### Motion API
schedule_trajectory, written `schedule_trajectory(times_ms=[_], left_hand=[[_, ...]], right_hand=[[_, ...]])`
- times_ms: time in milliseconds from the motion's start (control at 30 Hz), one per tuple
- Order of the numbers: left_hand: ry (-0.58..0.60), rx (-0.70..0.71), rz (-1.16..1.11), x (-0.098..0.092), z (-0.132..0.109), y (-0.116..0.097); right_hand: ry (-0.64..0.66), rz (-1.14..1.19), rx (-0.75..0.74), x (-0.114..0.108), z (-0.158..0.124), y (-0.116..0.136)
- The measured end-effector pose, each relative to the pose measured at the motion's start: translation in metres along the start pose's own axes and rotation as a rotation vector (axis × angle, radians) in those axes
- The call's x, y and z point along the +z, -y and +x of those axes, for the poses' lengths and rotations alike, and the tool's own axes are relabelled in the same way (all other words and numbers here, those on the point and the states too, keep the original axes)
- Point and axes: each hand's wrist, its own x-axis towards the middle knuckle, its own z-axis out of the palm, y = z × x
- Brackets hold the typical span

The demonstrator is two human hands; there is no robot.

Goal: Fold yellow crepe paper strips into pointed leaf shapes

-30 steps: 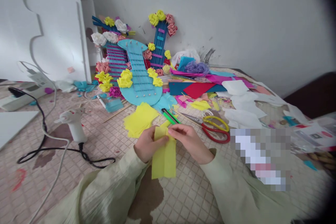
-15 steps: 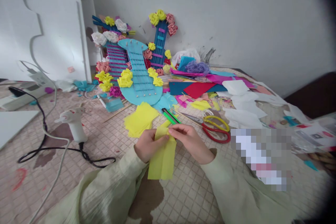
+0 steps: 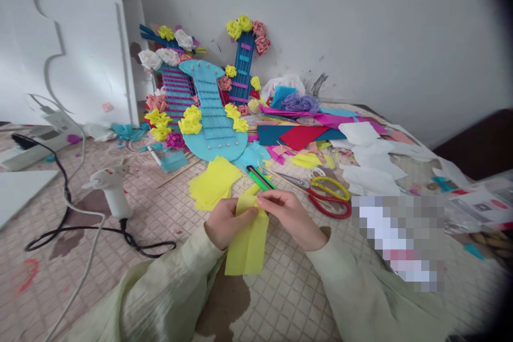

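Pinching thin yellow paper point(image 3: 246, 248), creased, oblong

- Your bare left hand point(image 3: 225, 222) pinches at lower centre.
- Your bare right hand point(image 3: 292, 218) pinches beside it.
- Pale-green cloth sleeves point(image 3: 164, 286) slant up from the bottom edge.

Yellow paper point(image 3: 246, 250); green-black cutter point(image 3: 261, 178); scissor handles point(image 3: 313, 191) red, yellow; pale gridded tablecloth point(image 3: 288, 278).

The held sheet point(image 3: 246, 246) is before the paper stack point(image 3: 214, 183) (glue gun point(image 3: 116, 192) left, scissors point(image 3: 311, 191) right).
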Motion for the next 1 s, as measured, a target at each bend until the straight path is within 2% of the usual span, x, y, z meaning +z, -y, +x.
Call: schedule_trajectory(times_ms=[367, 767, 1000], left_hand=[[-0.043, 0.019, 0.116, 0.0004, 0.0007, -0.001], [-0.014, 0.039, 0.134, 0.0, 0.0005, -0.0007], [-0.042, 0.045, 0.107, 0.0001, 0.0013, 0.0001]], right_hand=[[0.004, -0.04, -0.038, -0.002, 0.0007, -0.0019], [0.0, -0.055, -0.03, -0.0013, 0.0015, -0.0018], [0.089, -0.091, -0.055, -0.0035, 0.0005, 0.0019]])
